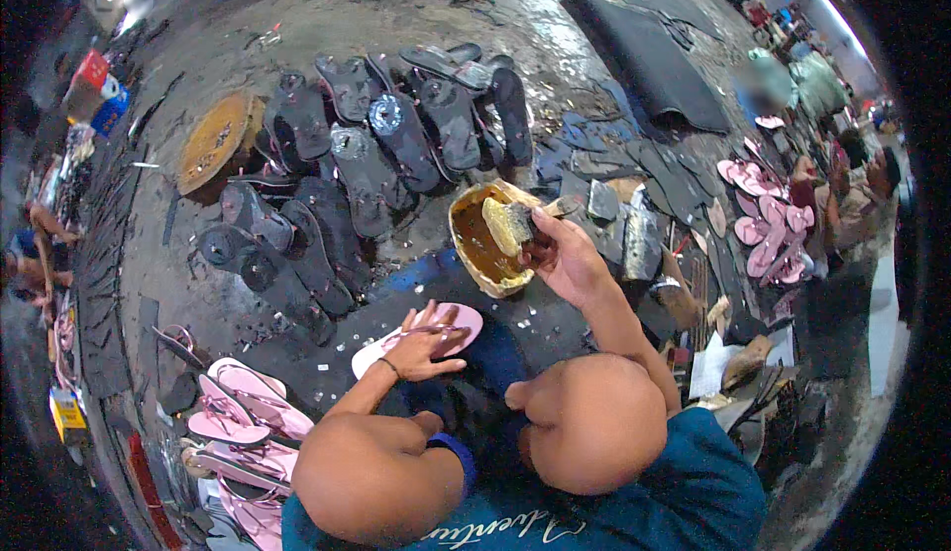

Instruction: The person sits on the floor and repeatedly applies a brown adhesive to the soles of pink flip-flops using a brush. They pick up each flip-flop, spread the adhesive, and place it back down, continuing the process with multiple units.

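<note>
My right hand [567, 259] is closed round a wide brush [508, 226] with glue-caked yellowish bristles. The brush is over a cut-open pale container [464, 216], its inside coated with brown glue. To the left of that, my left hand [421, 346] lies on a pink flip-flop [458, 325] with a dark strap, fingers stretched out across it. This flip-flop rests near my knees, its sole partly under the hand. Beyond my hands, several black soles and sandals [359, 169] lie in loose rows on the floor.
Pink flip-flops [243, 412] are piled at my left, and more pink pairs [768, 219] lie at the far right. A round wooden block [220, 140] stands left of the black soles. A black rubber sheet [644, 55] and scraps lie beyond. Another person [852, 194] sits at the right edge.
</note>
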`<state>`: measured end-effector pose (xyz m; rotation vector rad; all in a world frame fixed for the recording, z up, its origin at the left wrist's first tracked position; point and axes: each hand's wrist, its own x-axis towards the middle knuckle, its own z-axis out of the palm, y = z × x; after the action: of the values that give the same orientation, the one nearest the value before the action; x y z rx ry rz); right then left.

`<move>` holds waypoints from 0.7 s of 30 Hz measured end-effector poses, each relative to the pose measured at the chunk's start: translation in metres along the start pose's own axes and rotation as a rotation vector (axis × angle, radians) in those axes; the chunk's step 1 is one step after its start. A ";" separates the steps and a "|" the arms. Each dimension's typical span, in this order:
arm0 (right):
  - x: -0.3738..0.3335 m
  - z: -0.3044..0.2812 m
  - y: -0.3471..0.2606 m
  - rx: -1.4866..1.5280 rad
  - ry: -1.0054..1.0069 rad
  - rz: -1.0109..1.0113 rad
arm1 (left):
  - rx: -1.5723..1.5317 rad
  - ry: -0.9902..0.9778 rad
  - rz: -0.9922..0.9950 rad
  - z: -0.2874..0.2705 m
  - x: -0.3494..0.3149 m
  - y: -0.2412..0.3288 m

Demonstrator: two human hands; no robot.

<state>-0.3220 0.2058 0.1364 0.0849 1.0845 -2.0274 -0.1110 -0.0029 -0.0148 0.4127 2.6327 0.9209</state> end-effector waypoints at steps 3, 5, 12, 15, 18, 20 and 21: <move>0.012 0.037 0.008 -0.026 0.064 -0.069 | 0.000 -0.041 -0.039 -0.001 0.008 0.002; 0.021 0.058 0.014 -0.121 0.114 -0.176 | -0.489 0.231 -0.210 -0.012 0.001 0.001; 0.087 0.104 0.056 -1.041 -0.203 -0.967 | -1.839 1.051 -0.327 -0.135 0.025 0.033; 0.095 0.110 0.053 -0.849 -0.026 -0.624 | -2.007 1.044 -0.180 -0.118 0.009 0.015; 0.075 0.100 0.079 -0.951 -0.310 -0.748 | -1.881 1.044 -0.257 -0.109 0.011 0.008; 0.080 0.110 0.075 -0.914 -0.305 -0.933 | -1.913 1.076 -0.348 -0.102 0.016 0.018; 0.091 0.110 0.066 -0.996 -0.179 -0.960 | -1.770 1.118 -0.350 -0.098 0.026 0.021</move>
<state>-0.3045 0.0499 0.1241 -1.3060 2.1256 -1.8824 -0.1690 -0.0308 0.0660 -1.1783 1.1146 3.1372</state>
